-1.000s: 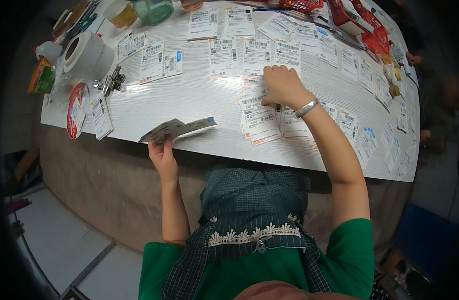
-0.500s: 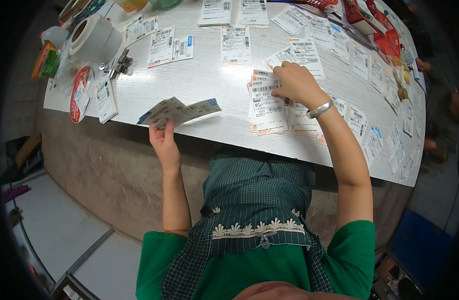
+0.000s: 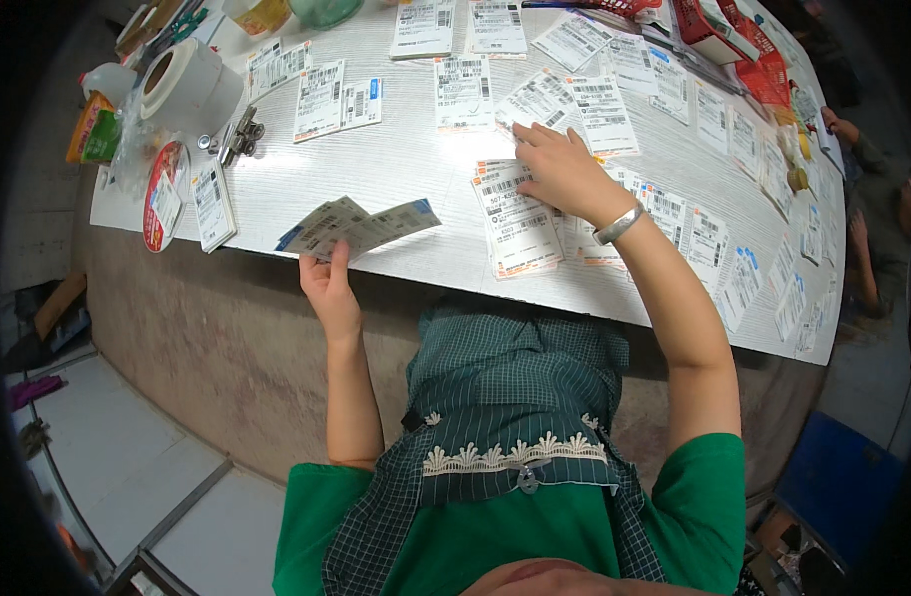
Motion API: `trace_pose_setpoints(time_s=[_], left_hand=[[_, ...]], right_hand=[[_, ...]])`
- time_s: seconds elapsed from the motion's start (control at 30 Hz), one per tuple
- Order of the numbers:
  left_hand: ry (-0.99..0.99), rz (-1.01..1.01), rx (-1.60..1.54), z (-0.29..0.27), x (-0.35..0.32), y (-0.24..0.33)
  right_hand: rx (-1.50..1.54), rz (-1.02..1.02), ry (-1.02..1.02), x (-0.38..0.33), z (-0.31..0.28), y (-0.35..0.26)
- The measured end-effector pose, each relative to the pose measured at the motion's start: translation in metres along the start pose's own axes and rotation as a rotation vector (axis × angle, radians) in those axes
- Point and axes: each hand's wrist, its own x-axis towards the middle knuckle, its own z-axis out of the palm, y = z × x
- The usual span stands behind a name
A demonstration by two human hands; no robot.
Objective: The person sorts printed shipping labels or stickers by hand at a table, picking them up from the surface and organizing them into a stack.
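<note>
My left hand (image 3: 328, 290) pinches a few fanned shipping labels (image 3: 361, 228) over the table's near edge. My right hand (image 3: 566, 177) lies palm down with its fingers spread and holds nothing. Its thumb rests on a loose stack of shipping labels (image 3: 520, 226) with orange corners. The fingertips reach the lower edge of a slanted label (image 3: 537, 101) just beyond the stack. Right of that lies an upright label pile (image 3: 604, 114). More labels (image 3: 602, 241) show to the right of the stack, partly covered by my right hand and forearm.
Label piles cover the white table (image 3: 406, 159), many along its right side. At left are a white paper roll (image 3: 195, 94), metal clips (image 3: 239, 137), a red oval card (image 3: 163, 214) and a label stack (image 3: 213, 207). Red baskets (image 3: 708, 40) stand far right; another person's hands (image 3: 844, 131) show beyond.
My right hand has moved slightly left and its fingers have spread. The slanted label beyond it shows more fully, and the stack under my thumb has slid a little left. My left hand still holds its labels.
</note>
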Motion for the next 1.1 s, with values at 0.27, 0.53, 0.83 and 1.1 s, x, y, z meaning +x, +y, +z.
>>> trace_pose_setpoints(time_s=[0.27, 0.53, 0.83, 1.1], left_hand=[[-0.033, -0.044, -0.010, 0.001, 0.001, 0.006], [-0.221, -0.293, -0.137, 0.046, 0.017, 0.006], [-0.344, -0.390, -0.126, 0.076, 0.000, 0.023], [-0.349, 0.077, -0.056, 0.052, 0.009, 0.020]], right_hand=[[0.321, 0.028, -0.079, -0.014, -0.041, -0.006], [0.511, -0.093, -0.069, -0.025, -0.077, -0.042], [0.089, -0.262, 0.218, 0.007, -0.063, -0.072], [0.361, -0.141, 0.492, -0.014, -0.046, -0.066]])
